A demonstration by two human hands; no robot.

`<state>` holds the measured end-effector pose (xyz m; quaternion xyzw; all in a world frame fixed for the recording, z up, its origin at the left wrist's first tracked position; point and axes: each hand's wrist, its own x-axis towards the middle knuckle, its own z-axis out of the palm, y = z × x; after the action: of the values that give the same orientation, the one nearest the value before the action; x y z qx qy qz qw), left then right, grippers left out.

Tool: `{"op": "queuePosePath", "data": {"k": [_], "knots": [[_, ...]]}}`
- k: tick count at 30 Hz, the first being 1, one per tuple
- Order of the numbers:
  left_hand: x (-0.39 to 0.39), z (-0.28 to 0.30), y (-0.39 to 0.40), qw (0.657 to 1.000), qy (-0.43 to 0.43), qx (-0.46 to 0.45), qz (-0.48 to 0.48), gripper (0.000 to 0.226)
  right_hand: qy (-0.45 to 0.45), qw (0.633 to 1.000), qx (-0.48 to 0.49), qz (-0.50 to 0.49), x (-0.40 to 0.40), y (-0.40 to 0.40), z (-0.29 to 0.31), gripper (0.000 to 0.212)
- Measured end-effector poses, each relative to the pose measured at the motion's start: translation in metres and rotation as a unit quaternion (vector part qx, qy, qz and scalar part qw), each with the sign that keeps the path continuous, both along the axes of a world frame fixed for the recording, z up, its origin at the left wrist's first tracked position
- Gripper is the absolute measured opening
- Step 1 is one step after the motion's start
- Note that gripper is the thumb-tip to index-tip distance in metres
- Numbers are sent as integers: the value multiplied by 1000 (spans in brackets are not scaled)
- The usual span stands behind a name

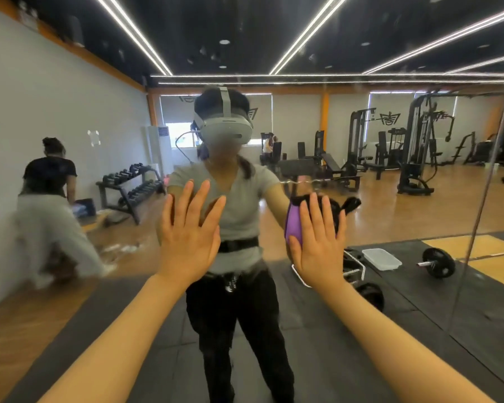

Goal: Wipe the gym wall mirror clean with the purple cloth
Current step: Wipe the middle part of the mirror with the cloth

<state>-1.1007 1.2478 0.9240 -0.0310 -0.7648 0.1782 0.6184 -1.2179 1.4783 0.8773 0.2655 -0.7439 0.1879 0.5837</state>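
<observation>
The wall mirror (390,199) fills the whole view and carries smears and specks, most of them near its top. My left hand (188,231) lies flat against the glass at chest height with its fingers straight and spread. My right hand (317,239) presses the purple cloth (293,223) flat against the mirror with straight fingers. The cloth shows purple at the hand's left edge, and its dark reflection sticks out above and to the right of the fingers.
A vertical seam (483,199) splits the mirror panels at the right. Reflected behind me are a bending person (50,205), a dumbbell rack (134,187), weight machines (419,146), a barbell (437,261) and a white tray (381,258) on black mats.
</observation>
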Motion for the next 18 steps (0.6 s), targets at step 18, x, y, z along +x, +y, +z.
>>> {"op": "queuePosePath", "data": {"k": [18], "knots": [[-57,12,92,1000,0,3,14,55,23,1000,-16,11,-33,48,32,64]]}}
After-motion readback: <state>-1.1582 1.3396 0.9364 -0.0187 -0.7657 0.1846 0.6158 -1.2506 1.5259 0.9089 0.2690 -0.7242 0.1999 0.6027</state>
